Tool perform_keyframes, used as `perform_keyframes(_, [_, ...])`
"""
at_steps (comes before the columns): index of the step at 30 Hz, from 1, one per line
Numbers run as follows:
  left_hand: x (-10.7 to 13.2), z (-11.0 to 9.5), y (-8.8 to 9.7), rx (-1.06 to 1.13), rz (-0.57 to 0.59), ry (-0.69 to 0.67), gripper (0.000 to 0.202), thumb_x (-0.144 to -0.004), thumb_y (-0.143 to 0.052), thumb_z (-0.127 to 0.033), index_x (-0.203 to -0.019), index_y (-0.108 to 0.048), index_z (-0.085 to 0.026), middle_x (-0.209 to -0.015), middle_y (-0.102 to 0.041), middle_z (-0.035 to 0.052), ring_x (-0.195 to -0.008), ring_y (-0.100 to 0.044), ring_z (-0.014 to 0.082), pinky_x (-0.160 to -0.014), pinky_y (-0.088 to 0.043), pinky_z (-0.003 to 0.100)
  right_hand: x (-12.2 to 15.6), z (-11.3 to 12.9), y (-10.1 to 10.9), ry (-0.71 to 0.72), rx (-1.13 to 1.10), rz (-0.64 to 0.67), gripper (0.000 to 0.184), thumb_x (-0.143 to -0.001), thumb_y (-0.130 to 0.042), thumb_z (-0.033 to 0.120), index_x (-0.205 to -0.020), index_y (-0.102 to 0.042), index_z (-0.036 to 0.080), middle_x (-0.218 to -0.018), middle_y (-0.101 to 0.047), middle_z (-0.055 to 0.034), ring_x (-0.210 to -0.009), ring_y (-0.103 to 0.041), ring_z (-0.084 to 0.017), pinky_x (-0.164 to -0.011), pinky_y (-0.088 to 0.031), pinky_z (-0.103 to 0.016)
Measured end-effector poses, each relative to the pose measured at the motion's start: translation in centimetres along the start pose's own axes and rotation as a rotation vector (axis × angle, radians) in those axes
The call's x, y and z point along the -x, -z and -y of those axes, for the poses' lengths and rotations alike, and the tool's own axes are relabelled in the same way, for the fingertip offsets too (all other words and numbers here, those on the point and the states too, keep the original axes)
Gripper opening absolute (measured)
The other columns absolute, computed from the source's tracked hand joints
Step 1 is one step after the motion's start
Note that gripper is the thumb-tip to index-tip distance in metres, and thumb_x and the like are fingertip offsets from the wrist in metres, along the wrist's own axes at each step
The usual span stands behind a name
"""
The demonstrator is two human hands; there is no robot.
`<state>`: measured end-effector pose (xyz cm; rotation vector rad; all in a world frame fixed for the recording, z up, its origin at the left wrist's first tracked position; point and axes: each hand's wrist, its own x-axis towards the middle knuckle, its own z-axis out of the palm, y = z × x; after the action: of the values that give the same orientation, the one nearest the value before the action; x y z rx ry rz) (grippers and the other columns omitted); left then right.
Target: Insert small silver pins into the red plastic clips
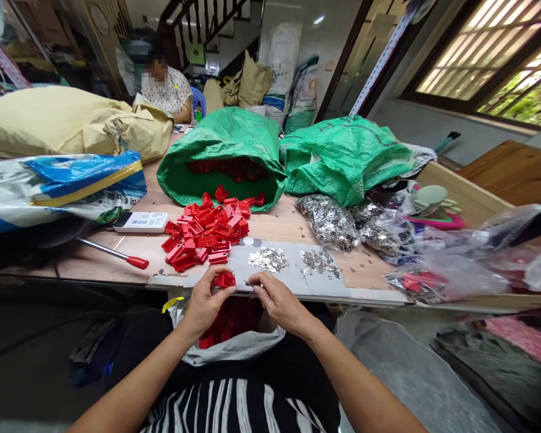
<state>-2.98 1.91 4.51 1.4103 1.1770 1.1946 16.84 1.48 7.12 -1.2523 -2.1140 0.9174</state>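
Head view. Red piece (226, 280) up off the bench, just above the front edge, over the mouth of the lap bag (238, 356). Left hand (204, 302) has it: thumb below, fingers curled over the top, gap closed to the width of the piece. Right hand (279, 300) just beside, thumb and forefinger brought together on what looks like a thin sliver (249, 282); too small to tell its shape. Hands apart, tips facing.

Handling, judged by eye: red piece looks like moulded plastic, so light, stiff, smooth. Shiny faces may slide under dry fingertips; thin walls might crack if squeezed hard, though ordinary pinching should do no harm. Best hold: across the two long outer sides, near the middle, open channel left free of fingers. Others like it lie in the heap (202, 237), tumbled at all angles, some channel up; likely to snag on one another, so lift singly.

Sliver: probably metal, nearly weightless, easily dropped; take by the edges, tip of thumb to tip of forefinger. Bright bits (268, 260) and duller bits (320, 263) lie flat on the grey sheet (295, 248), harder to pick up than the red ones
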Motion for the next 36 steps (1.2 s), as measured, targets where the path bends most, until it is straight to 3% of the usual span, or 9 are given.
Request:
perform_keyframes(5, [0.8,-1.7,-0.5,0.702,0.019,0.345,0.013,-0.078,-0.066,-0.025,-0.081,-0.056,-0.019,-0.086,-0.070,0.0007,-0.085,-0.066,0.0143,-0.089,-0.048,0.031,0.5,1.6,0.1,-0.028,-0.119,0.084,0.024,-0.096,-0.036,0.024,-0.117,-0.045,0.022,-0.066,-0.053,0.0050,-0.062,-0.050,-0.012,-0.066,-0.039,-0.024])
perform_keyframes(9, [1.5,-2.4,-0.7,1.014,0.016,0.566,0.006,-0.082,-0.062,-0.020,-0.079,-0.061,-0.015,-0.081,-0.072,0.0036,-0.079,-0.068,0.0132,-0.086,-0.052,0.029,0.4,2.9,-0.2,-0.007,-0.081,0.104,0.036,-0.094,-0.041,0.028,-0.130,-0.042,0.025,-0.069,-0.057,0.0034,-0.064,-0.052,-0.012,-0.064,-0.039,-0.023])
perform_keyframes(15, [2.1,-2.9,-0.9,1.111,-0.046,0.710,0.022,-0.091,-0.048,-0.019,-0.085,-0.067,-0.011,-0.087,-0.073,0.0088,-0.081,-0.069,0.0147,-0.089,-0.054,0.031,0.3,3.7,-0.2,0.005,-0.026,0.085,0.033,-0.093,-0.045,0.030,-0.125,-0.050,0.028,-0.089,-0.066,-0.0012,-0.076,-0.059,-0.016,-0.067,-0.042,-0.024])
perform_keyframes(19, [2.4,-3.0,-1.1,1.158,-0.046,0.714,0.027,-0.092,-0.045,-0.019,-0.079,-0.067,-0.010,-0.083,-0.072,0.0093,-0.081,-0.069,0.0154,-0.093,-0.052,0.033,0.4,3.8,-0.3,0.001,-0.056,0.057,0.029,-0.093,-0.043,0.032,-0.119,-0.055,0.026,-0.083,-0.065,-0.0008,-0.072,-0.056,-0.015,-0.065,-0.041,-0.023])
perform_keyframes(24, [2.7,-3.1,-1.4,1.180,-0.053,0.713,0.024,-0.091,-0.046,-0.017,-0.081,-0.066,-0.009,-0.088,-0.072,0.0117,-0.085,-0.070,0.0182,-0.097,-0.049,0.037,0.0,2.9,-1.2,-0.042,-0.325,0.022,0.033,-0.095,-0.038,0.042,-0.099,-0.062,0.020,-0.071,-0.058,0.0001,-0.060,-0.047,-0.011,-0.056,-0.037,-0.021])
perform_keyframes(27, [2.8,-2.7,-1.3,1.152,-0.048,0.661,0.013,-0.086,-0.055,-0.019,-0.081,-0.065,-0.011,-0.088,-0.072,0.0100,-0.089,-0.069,0.0193,-0.100,-0.047,0.040,-0.4,2.2,-1.7,-0.088,-0.430,0.056,0.041,-0.094,-0.036,0.049,-0.094,-0.063,0.018,-0.064,-0.051,0.0018,-0.053,-0.040,-0.009,-0.051,-0.033,-0.021])
perform_keyframes(30, [3.1,-1.5,-0.8,0.979,-0.011,0.548,0.011,-0.080,-0.064,-0.024,-0.073,-0.060,-0.016,-0.084,-0.071,0.0052,-0.088,-0.068,0.0187,-0.097,-0.046,0.039,-1.1,1.6,-1.9,-0.089,-0.319,0.049,0.041,-0.094,-0.035,0.048,-0.099,-0.064,0.018,-0.062,-0.050,0.0026,-0.054,-0.041,-0.010,-0.051,-0.033,-0.021])
perform_keyframes(33, [3.6,0.4,-0.2,0.531,-0.008,0.402,0.020,-0.076,-0.066,-0.030,-0.065,-0.054,-0.018,-0.082,-0.068,0.0028,-0.081,-0.065,0.0177,-0.088,-0.049,0.037,-2.2,1.2,-1.9,-0.072,-0.064,-0.025,0.034,-0.094,-0.038,0.042,-0.103,-0.064,0.022,-0.070,-0.059,0.0007,-0.064,-0.052,-0.013,-0.059,-0.037,-0.022])
perform_keyframes(36, [4.1,2.3,0.4,0.019,-0.021,0.225,0.008,-0.071,-0.066,-0.024,-0.069,-0.060,-0.019,-0.093,-0.067,0.0042,-0.089,-0.062,0.0213,-0.088,-0.046,0.038,-3.9,1.0,-2.1,-0.082,0.183,-0.077,0.026,-0.091,-0.046,0.040,-0.108,-0.062,0.026,-0.076,-0.065,0.0002,-0.070,-0.058,-0.015,-0.065,-0.039,-0.023])
